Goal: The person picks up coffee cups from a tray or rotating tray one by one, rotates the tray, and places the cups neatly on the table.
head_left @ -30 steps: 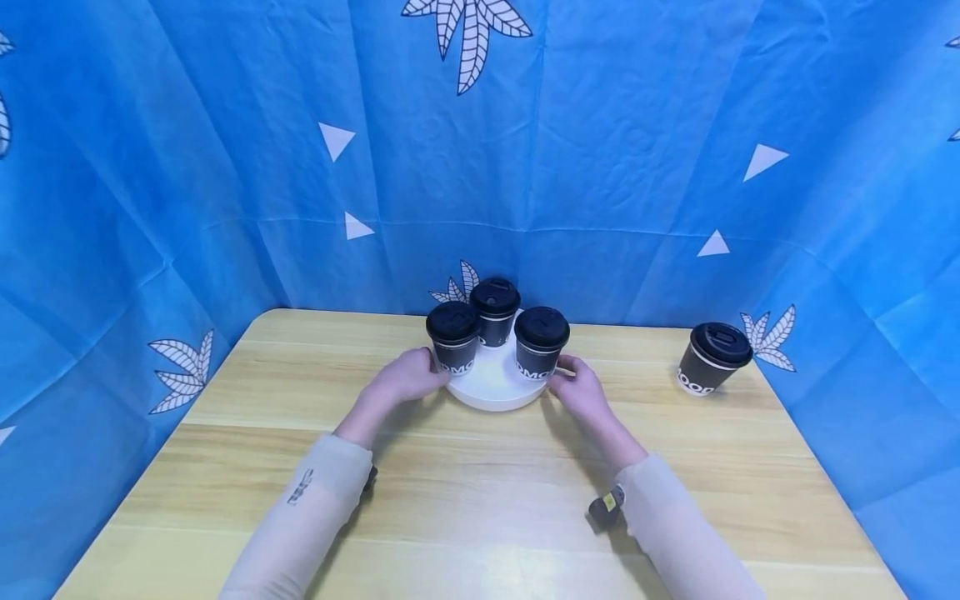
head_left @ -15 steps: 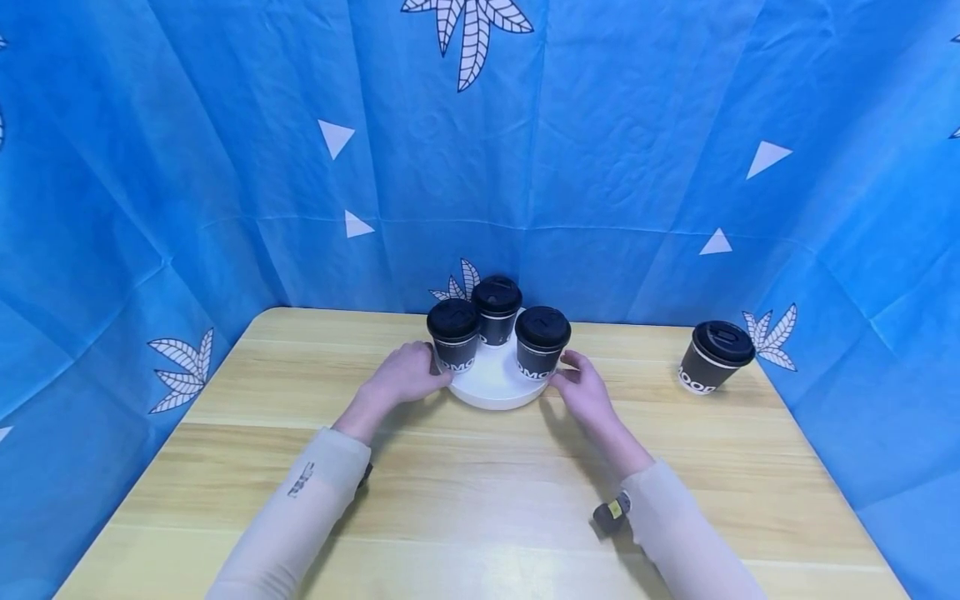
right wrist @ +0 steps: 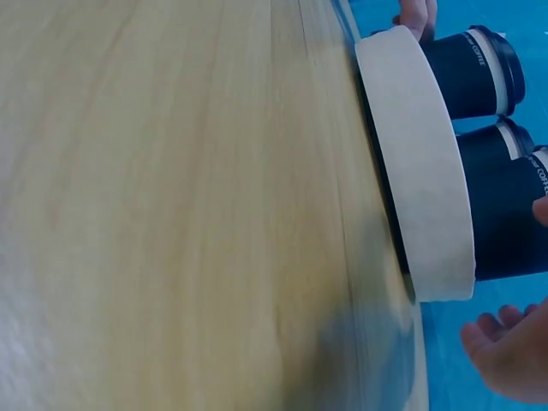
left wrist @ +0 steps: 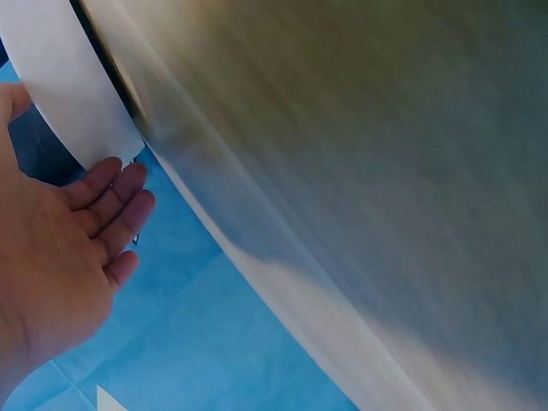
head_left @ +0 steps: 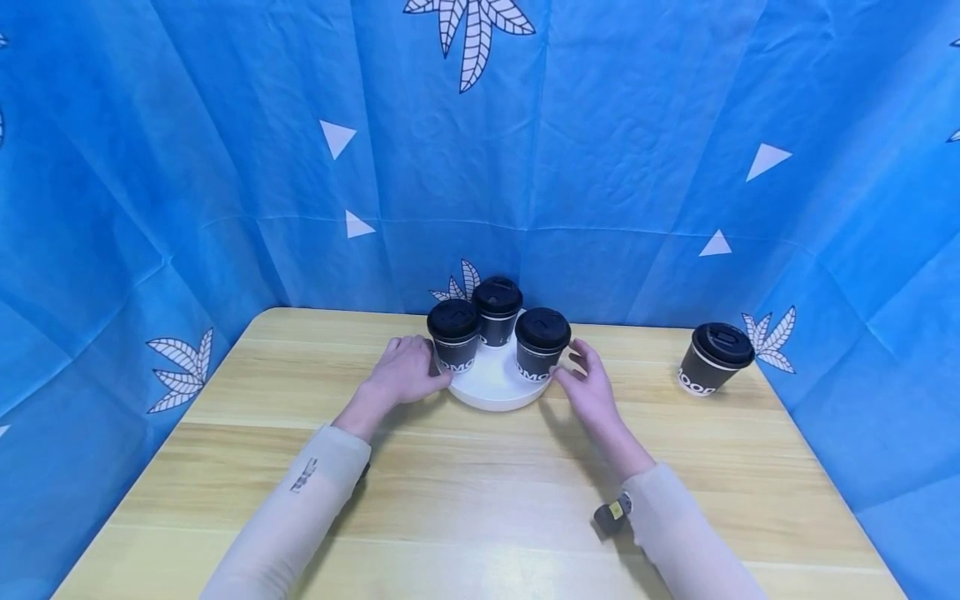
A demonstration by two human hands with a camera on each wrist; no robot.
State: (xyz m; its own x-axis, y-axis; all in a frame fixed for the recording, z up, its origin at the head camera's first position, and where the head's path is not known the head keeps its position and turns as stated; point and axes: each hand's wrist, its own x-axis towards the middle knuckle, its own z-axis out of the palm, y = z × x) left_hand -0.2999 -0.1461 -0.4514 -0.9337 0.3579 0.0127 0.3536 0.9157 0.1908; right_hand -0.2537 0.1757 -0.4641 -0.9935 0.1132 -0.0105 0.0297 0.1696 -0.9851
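Three black paper coffee cups with black lids stand upright on a white round stand point(head_left: 495, 387). The left cup point(head_left: 456, 342), back cup point(head_left: 497, 312) and right cup point(head_left: 542, 342) form a triangle. My left hand point(head_left: 408, 371) is at the stand's left rim, its thumb beside the left cup. In the left wrist view, the relaxed fingers point(left wrist: 120, 218) reach the rim's edge. My right hand point(head_left: 588, 387) is at the stand's right, thumb close to the right cup. Its fingers are spread loosely, and the right wrist view shows a gap between the lower fingers point(right wrist: 492, 330) and the stand.
A fourth lidded coffee cup point(head_left: 712, 358) stands apart at the back right of the wooden table point(head_left: 465, 492). A blue patterned cloth point(head_left: 622, 150) hangs behind the table and along its sides. Each wrist carries a small camera.
The right hand's fingers have spread and lifted slightly from the stand's side. The left hand's knuckles have risen a little. The cups and stand look unmoved.
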